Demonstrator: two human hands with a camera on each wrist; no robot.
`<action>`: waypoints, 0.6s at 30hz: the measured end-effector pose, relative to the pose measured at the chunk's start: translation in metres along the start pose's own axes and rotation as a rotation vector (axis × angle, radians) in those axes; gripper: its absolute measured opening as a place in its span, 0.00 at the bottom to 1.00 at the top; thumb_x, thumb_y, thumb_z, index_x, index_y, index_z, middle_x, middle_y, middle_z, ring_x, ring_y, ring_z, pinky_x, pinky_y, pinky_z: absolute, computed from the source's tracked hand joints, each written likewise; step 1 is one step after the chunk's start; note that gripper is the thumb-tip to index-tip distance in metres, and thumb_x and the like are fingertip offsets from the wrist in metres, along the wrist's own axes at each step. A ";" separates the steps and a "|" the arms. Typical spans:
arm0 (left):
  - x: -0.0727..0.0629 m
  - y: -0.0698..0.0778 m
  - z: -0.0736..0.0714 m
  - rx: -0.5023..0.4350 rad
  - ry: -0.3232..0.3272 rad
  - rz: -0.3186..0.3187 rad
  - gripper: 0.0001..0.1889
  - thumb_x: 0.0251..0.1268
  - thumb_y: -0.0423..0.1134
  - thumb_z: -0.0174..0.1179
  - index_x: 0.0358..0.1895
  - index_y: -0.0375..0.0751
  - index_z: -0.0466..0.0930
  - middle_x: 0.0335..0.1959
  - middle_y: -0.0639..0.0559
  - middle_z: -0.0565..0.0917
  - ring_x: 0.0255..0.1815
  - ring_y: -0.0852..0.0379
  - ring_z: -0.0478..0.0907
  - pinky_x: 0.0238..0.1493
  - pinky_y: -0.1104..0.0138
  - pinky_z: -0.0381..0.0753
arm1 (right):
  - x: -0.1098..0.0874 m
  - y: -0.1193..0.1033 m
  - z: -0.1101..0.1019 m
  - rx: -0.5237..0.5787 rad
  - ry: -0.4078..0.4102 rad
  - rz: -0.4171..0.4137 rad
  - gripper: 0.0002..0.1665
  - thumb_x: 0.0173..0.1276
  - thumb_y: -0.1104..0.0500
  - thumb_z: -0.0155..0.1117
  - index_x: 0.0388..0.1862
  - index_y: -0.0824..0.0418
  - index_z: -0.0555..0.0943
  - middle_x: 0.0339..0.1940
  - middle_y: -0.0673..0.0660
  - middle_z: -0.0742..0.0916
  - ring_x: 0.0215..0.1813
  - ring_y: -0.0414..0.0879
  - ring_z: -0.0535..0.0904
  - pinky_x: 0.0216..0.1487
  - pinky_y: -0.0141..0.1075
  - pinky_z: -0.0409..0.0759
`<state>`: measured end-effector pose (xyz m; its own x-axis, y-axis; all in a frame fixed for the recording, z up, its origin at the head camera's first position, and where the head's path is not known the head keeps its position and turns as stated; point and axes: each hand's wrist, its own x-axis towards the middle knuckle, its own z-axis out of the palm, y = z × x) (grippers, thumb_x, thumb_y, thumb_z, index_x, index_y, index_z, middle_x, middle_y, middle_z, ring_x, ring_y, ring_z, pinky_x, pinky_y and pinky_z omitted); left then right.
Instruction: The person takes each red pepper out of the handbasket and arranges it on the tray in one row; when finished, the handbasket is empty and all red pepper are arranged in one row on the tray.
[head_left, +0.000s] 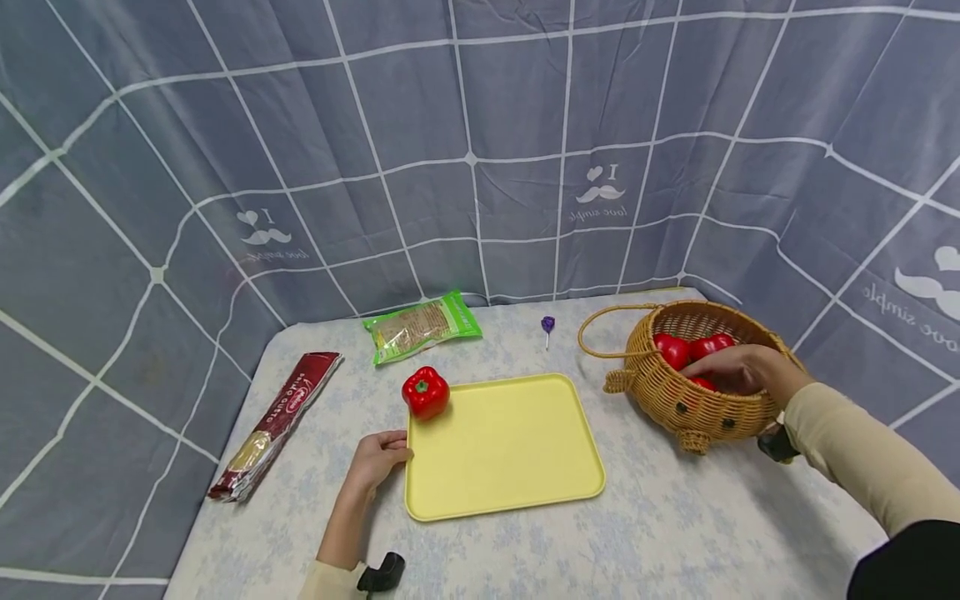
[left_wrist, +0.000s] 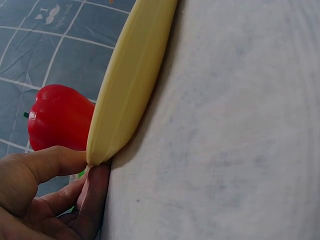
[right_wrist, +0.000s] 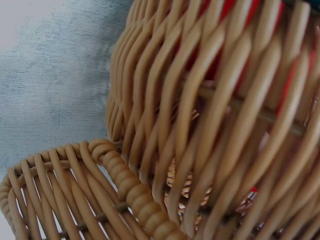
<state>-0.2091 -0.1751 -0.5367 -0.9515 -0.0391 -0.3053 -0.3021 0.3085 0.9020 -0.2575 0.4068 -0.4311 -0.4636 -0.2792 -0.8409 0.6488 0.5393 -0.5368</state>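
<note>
My left hand (head_left: 378,458) pinches the left edge of a yellow rectangular tray (head_left: 506,450) between thumb and fingers. A red bell pepper (head_left: 426,393) with a green stem sits at the tray's far left corner; in the left wrist view the pepper (left_wrist: 61,117) shows beyond the tray edge (left_wrist: 131,75). My right hand (head_left: 731,368) reaches down into a wicker basket (head_left: 667,404) among glossy red rounded things (head_left: 672,352). Its fingertips are hidden there, and I cannot tell whether they grip one. The right wrist view is filled by the basket's woven side (right_wrist: 165,100), with red behind the weave.
A green-edged clear packet (head_left: 423,328) lies behind the tray, and a dark red foil pack (head_left: 276,427) lies at the left. A purple lollipop (head_left: 548,327) is near the back edge. The basket's looped handle (head_left: 588,329) sticks out leftward. Grey checked curtains (head_left: 517,200) surround the table.
</note>
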 end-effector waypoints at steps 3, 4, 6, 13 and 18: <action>-0.001 0.001 -0.001 0.002 -0.004 -0.001 0.21 0.58 0.28 0.62 0.56 0.24 0.76 0.40 0.42 0.83 0.35 0.61 0.78 0.36 0.70 0.81 | -0.006 -0.002 -0.001 -0.060 0.059 0.011 0.37 0.68 0.39 0.55 0.56 0.72 0.73 0.38 0.49 0.85 0.41 0.38 0.81 0.52 0.32 0.80; -0.001 0.001 -0.001 0.003 -0.002 -0.004 0.21 0.58 0.28 0.62 0.56 0.25 0.76 0.39 0.42 0.83 0.35 0.60 0.78 0.36 0.70 0.81 | -0.009 -0.003 -0.002 -0.070 0.083 0.012 0.35 0.68 0.39 0.55 0.52 0.70 0.76 0.35 0.48 0.85 0.38 0.37 0.81 0.49 0.31 0.81; -0.001 0.002 -0.001 0.004 -0.002 -0.006 0.21 0.59 0.28 0.62 0.56 0.25 0.77 0.39 0.42 0.83 0.35 0.60 0.78 0.36 0.71 0.81 | -0.014 -0.004 -0.004 -0.075 0.135 -0.005 0.31 0.67 0.40 0.58 0.49 0.68 0.77 0.32 0.47 0.85 0.35 0.37 0.81 0.44 0.30 0.82; -0.001 0.001 -0.001 0.013 0.000 -0.005 0.21 0.59 0.29 0.62 0.56 0.25 0.77 0.40 0.41 0.83 0.35 0.61 0.78 0.37 0.71 0.81 | -0.029 -0.006 -0.007 -0.047 0.221 -0.125 0.45 0.67 0.42 0.60 0.67 0.76 0.60 0.46 0.51 0.85 0.49 0.44 0.83 0.57 0.41 0.81; 0.000 0.001 -0.001 0.013 -0.002 -0.001 0.21 0.59 0.29 0.62 0.56 0.25 0.77 0.40 0.42 0.83 0.35 0.61 0.78 0.36 0.71 0.81 | -0.034 -0.006 -0.006 -0.041 0.265 -0.163 0.43 0.68 0.43 0.60 0.65 0.75 0.62 0.43 0.49 0.87 0.47 0.41 0.83 0.57 0.42 0.81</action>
<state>-0.2096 -0.1753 -0.5357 -0.9509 -0.0376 -0.3072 -0.3026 0.3209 0.8975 -0.2490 0.4176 -0.3994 -0.7041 -0.1504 -0.6940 0.5310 0.5373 -0.6552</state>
